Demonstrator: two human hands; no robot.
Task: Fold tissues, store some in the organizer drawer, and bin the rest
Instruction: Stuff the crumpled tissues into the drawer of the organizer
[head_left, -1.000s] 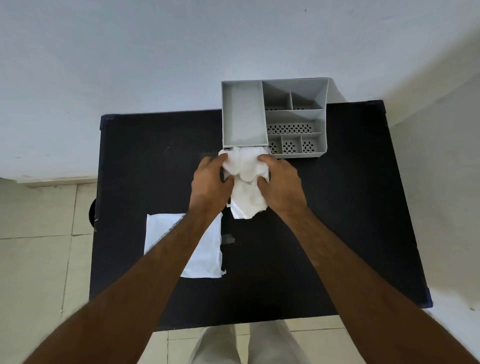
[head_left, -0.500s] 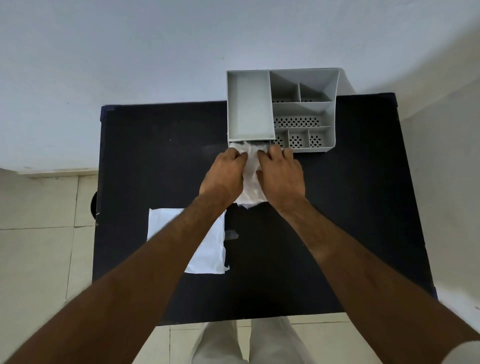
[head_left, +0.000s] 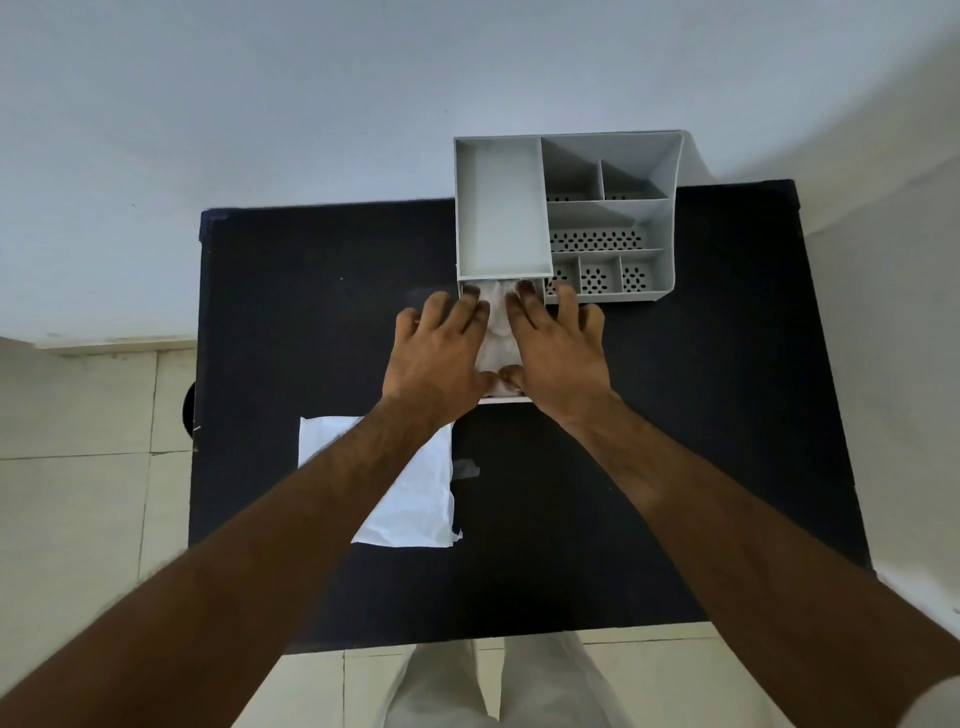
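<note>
Wad of tissues (head_left: 497, 332) sits in the pulled-out drawer (head_left: 504, 400) at the organizer's (head_left: 670, 218) 6 o'clock, under both palms. Left hand (head_left: 439, 358) and right hand (head_left: 558, 351) lie flat, fingers (head_left: 470, 304) spread wide, gripping nothing. Judgement: press evenly, tuck edges below the rim so the drawer slides shut; one sheet (head_left: 415, 499) waits on the desk (head_left: 311, 291) at 7 o'clock.
</note>
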